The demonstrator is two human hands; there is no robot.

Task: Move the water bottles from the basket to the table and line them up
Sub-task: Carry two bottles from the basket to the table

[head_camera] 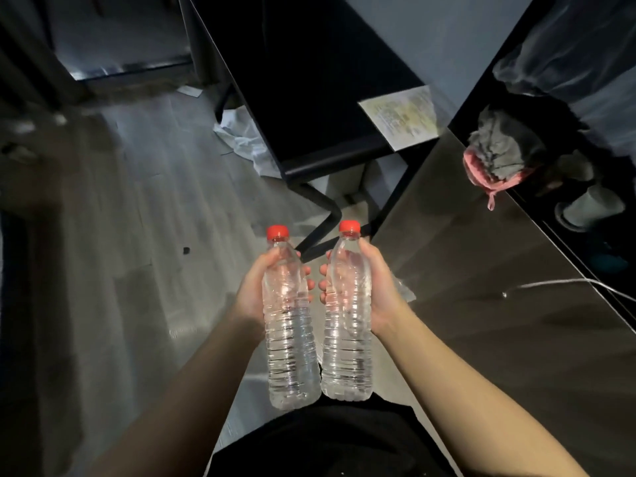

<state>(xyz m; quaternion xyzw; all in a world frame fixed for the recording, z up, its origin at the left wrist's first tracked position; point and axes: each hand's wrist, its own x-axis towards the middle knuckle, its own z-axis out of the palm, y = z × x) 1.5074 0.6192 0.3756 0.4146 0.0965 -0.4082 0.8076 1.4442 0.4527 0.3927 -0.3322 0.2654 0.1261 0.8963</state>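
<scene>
The brown table (516,339) is at the right, with a grey and pink cloth (495,156) on its far edge. The left hand (254,287) grips one clear water bottle (292,356) and the right hand (375,287) grips another bottle (347,356). Both are upright with red caps, held side by side in the air, their bases almost touching.

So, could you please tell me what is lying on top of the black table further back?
A printed paper sheet lies on the black table at its near right corner, overhanging the edge. The surface beneath the sheet is covered, and the print is too blurred to read.
</scene>
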